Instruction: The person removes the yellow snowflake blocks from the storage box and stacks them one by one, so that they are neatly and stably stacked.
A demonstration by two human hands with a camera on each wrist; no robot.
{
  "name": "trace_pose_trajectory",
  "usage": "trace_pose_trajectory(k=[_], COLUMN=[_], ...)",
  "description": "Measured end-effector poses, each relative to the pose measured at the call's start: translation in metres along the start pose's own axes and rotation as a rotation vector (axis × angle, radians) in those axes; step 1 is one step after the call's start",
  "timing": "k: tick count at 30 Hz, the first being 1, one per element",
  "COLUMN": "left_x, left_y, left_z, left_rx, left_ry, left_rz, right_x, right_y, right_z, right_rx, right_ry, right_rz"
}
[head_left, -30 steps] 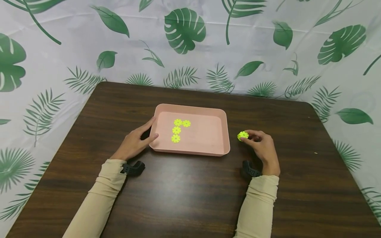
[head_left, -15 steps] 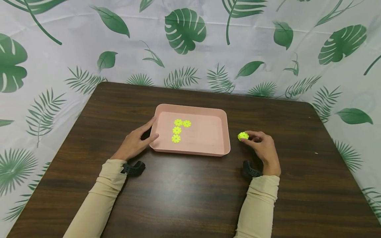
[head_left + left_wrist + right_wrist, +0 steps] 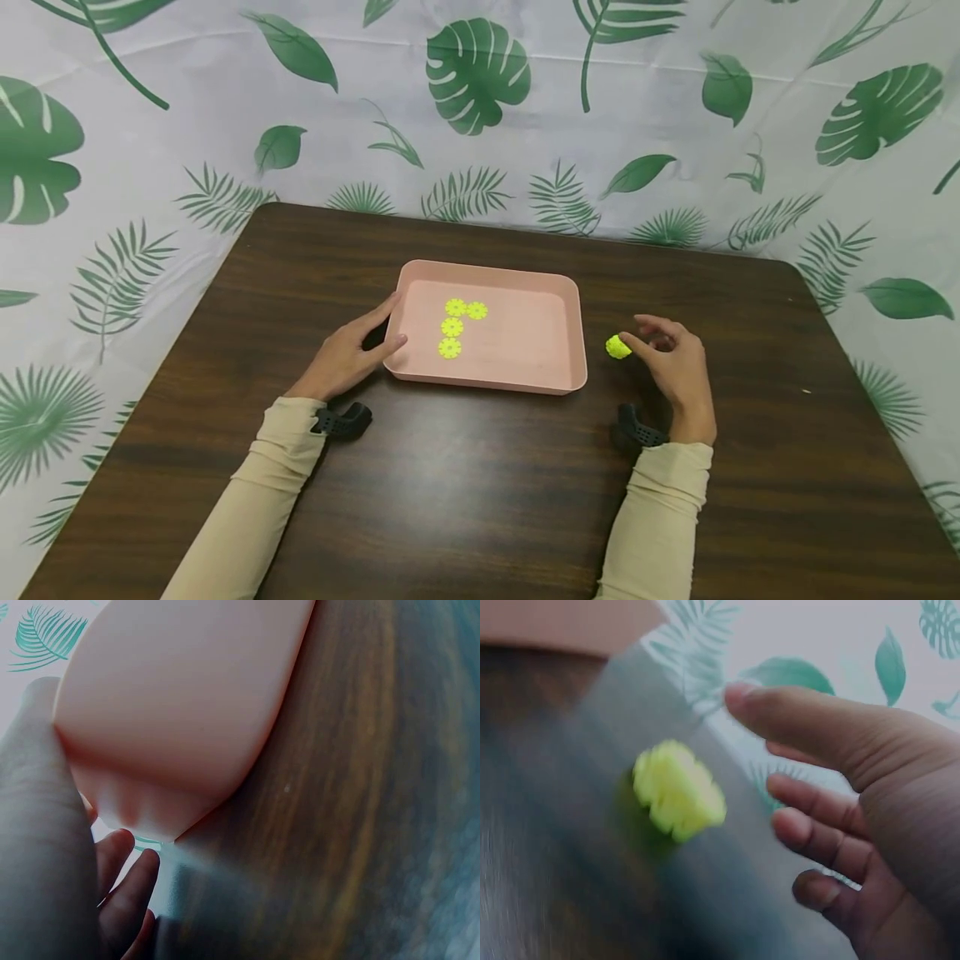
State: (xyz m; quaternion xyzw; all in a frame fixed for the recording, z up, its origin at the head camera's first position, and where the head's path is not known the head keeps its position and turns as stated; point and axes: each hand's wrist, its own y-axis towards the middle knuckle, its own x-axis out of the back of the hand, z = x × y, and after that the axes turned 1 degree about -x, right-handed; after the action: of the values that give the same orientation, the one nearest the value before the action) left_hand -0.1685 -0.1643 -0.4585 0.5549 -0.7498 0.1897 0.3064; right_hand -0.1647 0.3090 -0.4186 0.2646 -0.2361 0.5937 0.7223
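A pink tray [image 3: 517, 333] lies on the dark wooden table, and my left hand [image 3: 345, 354] grips its left end, thumb over the rim. Several yellow notched plastic discs [image 3: 452, 327] lie flat inside it, three in a column and one beside the top. Right of the tray, a short stack of the same discs [image 3: 617, 347] sits on the table. My right hand [image 3: 677, 367] is close beside that stack. In the right wrist view, the blurred stack [image 3: 679, 791] is apart from the right fingers [image 3: 802, 829], which hold nothing.
Black wrist mounts [image 3: 343, 421] show at both cuffs. A small pale speck [image 3: 806, 391] lies on the table [image 3: 465, 500] at the right. Behind the far edge hangs a white cloth [image 3: 360, 75] with green leaves.
The right hand pinched the disc stack before; now its fingers have parted and the stack stands free. The left hand keeps its grip on the tray. The head view has shifted slightly.
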Motion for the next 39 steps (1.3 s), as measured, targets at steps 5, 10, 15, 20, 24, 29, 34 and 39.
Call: trace_pose_trajectory(k=[5, 10, 15, 20, 24, 29, 34, 39], left_x=[-0.002, -0.005, -0.008, -0.007, -0.004, -0.002, 0.0, 0.001], left_y=[0.002, 0.005, 0.005, 0.005, 0.005, 0.003, 0.002, 0.002], left_z=[0.001, 0.002, 0.0, -0.001, -0.002, -0.002, 0.0, 0.001], left_rx=[-0.015, -0.038, -0.032, -0.025, -0.018, -0.003, 0.001, 0.009], left_ry=[0.009, 0.011, 0.01, 0.014, 0.013, 0.019, 0.021, 0.023], left_rz=[0.008, 0.012, 0.018, 0.018, 0.014, 0.016, 0.013, 0.008], right_x=[-0.007, -0.026, -0.056, -0.087, -0.111, -0.136, -0.152, -0.158], right_y=[0.004, 0.009, 0.014, 0.015, 0.014, 0.011, 0.009, 0.01], right_z=[0.022, 0.048, 0.072, 0.097, 0.115, 0.131, 0.139, 0.137], right_rx=[0.086, 0.164, 0.258, 0.317, 0.327, 0.403, 0.457, 0.411], right_ry=[0.05, 0.091, 0.108, 0.082, 0.068, 0.067, 0.043, -0.011], right_rz=[-0.061, -0.024, 0.104, 0.269, 0.358, 0.452, 0.592, 0.665])
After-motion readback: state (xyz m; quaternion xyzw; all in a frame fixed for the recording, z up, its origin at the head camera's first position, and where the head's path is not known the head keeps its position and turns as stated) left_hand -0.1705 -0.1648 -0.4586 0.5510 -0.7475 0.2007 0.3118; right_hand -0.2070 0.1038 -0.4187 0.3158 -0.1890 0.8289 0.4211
